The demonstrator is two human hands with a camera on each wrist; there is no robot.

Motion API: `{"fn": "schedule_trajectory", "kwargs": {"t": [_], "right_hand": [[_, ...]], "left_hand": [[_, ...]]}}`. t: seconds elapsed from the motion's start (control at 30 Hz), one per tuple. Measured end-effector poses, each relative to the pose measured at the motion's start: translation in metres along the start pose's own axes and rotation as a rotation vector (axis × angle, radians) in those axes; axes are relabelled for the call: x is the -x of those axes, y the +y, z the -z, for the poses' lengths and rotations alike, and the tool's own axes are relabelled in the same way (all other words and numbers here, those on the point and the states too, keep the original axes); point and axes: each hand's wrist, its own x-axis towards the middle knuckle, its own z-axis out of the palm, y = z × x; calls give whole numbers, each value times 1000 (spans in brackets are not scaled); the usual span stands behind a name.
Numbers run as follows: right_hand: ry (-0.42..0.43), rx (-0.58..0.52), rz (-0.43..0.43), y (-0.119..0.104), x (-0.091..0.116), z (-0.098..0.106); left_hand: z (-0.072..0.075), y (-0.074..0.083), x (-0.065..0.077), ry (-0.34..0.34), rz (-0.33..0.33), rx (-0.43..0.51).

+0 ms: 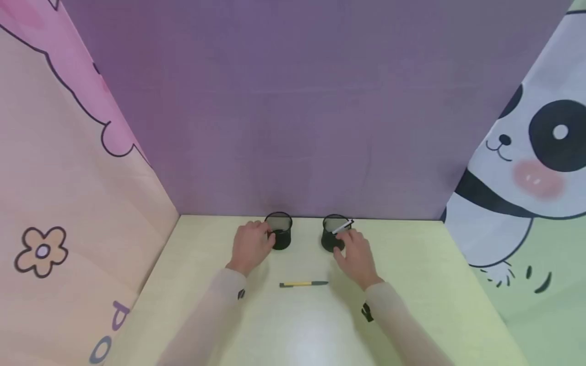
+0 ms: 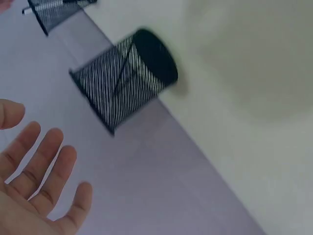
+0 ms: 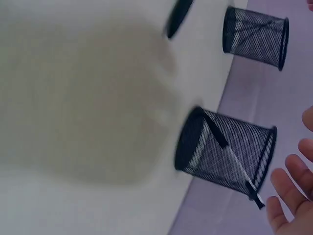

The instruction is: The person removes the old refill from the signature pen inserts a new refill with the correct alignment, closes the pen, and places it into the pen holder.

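Observation:
Two black mesh pen holders stand upright near the back of the table. My left hand (image 1: 249,248) is beside the left pen holder (image 1: 281,239); in the left wrist view its fingers (image 2: 61,176) are spread and apart from the mesh. A dark slanting line shows within that holder, but I cannot tell what it is. The right pen holder (image 1: 330,240) has a white-and-black pen (image 1: 343,226) leaning in it, its end above the rim. Close to that pen is my right hand (image 1: 358,258), fingers relaxed around nothing. A yellow-and-grey pen (image 1: 304,283) lies between my forearms.
A purple backdrop (image 1: 284,112) rises right behind the holders. Printed panels stand at both sides, a pink-and-cream one (image 1: 68,188) on the left and a panda one (image 1: 508,203) on the right. The pale table (image 1: 293,325) reaches towards me.

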Motion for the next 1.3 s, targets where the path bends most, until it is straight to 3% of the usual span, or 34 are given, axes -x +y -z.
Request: {"fn": "schedule_trajectory", "kwargs": {"t": [0.13,0.33,0.47,0.57,0.77,1.03,1.3], "right_hand": [[-89,-92,-70,-5,16,-18],[-239,-161,-169,-8,38,-39],[-276,-159,-173,-13,46,-47],[-302,-147,-183,-17,50,-51],[-318,-128,-161,-19,56,-61],[-297,-135,-158,-17,60,-71],[-322,-174,-164,-17,59,-69]], "left_hand": [[-16,11,16,-33,9,40],[-40,24,41,-233,31,49],[-58,31,54,-381,43,49],[-71,35,63,-445,51,60],[-84,42,73,-443,59,81],[-85,50,72,-434,82,61],[-86,52,71,-446,88,42]]}}
